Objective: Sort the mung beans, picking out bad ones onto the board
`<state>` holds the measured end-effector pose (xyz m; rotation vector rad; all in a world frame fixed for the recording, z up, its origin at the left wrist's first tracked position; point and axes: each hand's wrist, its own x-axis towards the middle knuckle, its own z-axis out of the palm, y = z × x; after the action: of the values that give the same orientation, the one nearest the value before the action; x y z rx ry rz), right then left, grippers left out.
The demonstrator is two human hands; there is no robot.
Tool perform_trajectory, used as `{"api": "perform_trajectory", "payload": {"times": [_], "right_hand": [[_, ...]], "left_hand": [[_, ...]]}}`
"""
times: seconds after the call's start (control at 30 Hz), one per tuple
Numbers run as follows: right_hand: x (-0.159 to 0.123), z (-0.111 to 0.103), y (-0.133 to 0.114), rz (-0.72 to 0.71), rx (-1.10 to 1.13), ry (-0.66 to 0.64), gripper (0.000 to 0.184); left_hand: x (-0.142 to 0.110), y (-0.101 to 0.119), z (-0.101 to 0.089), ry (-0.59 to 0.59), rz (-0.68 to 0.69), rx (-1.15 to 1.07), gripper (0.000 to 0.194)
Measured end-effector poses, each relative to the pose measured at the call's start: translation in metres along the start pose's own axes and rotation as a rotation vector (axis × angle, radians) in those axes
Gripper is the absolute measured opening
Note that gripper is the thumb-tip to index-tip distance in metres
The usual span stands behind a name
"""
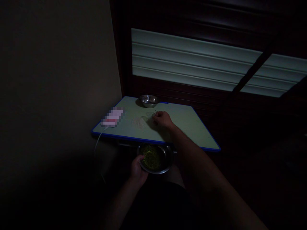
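Observation:
My left hand (139,169) grips the near left rim of a metal bowl (161,172), thumb over the edge. The bowl sits below the front edge of the table and holds a heap of small green grains (150,157), too dim to name surely. Over the table (189,126), my right hand (163,119) has its fingertips pinched together beside small dark bits (155,112). What lies between those fingers, if anything, is hidden. Left of this hand, a pale scatter of fine grains (138,123) lies on the tabletop.
A second metal bowl (149,101) stands at the table's back edge. A blurred pink and white device (112,117) lies at the left, its white cable (97,143) hanging over the edge. A wall (59,64) borders the left; dark panelling with pale slats (187,60) rises behind.

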<state>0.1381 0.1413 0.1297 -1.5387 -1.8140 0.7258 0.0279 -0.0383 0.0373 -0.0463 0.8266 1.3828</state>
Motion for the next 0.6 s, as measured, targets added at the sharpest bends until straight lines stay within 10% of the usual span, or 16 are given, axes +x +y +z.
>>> {"api": "perform_trajectory", "payload": {"times": [0.6], "right_hand": [[0.000, 0.008, 0.006, 0.204, -0.099, -0.040, 0.012]], "left_hand": [[-0.001, -0.002, 0.004, 0.024, -0.015, 0.022, 0.022]]}}
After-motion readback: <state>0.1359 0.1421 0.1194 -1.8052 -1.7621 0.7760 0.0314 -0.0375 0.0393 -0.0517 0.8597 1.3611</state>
